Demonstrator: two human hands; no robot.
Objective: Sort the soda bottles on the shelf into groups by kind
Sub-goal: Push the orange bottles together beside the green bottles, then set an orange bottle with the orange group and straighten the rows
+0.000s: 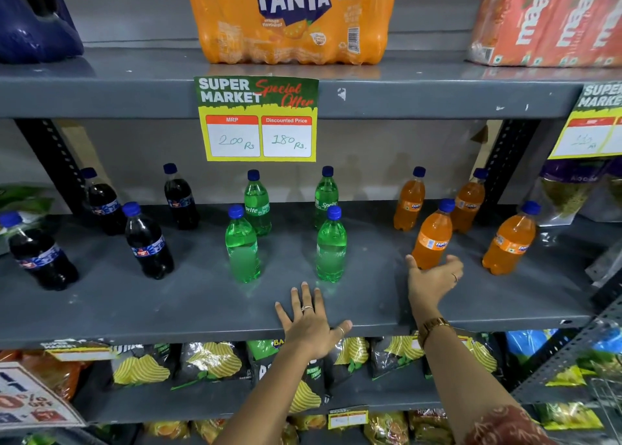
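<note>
Shelf [188,296]: grey metal, carrying twelve upright blue-capped bottles in three groups.
Cola bottles [148,242]: four, dark contents, left section.
Sprite bottles [242,246]: four, green, centre section.
Fanta bottles [508,242]: four, orange, right section.
Left hand [311,323]: flat on the shelf's front edge, fingers spread, grasping nothing.
Right hand [434,278]: released, fingers spread just beside the base of the front Fanta bottle [432,237].

On the grey shelf [202,296], all upright with blue caps: four dark cola bottles [148,242] at left, four green Sprite bottles [242,246] mid-shelf, four orange Fanta bottles [432,236] at right
</note>
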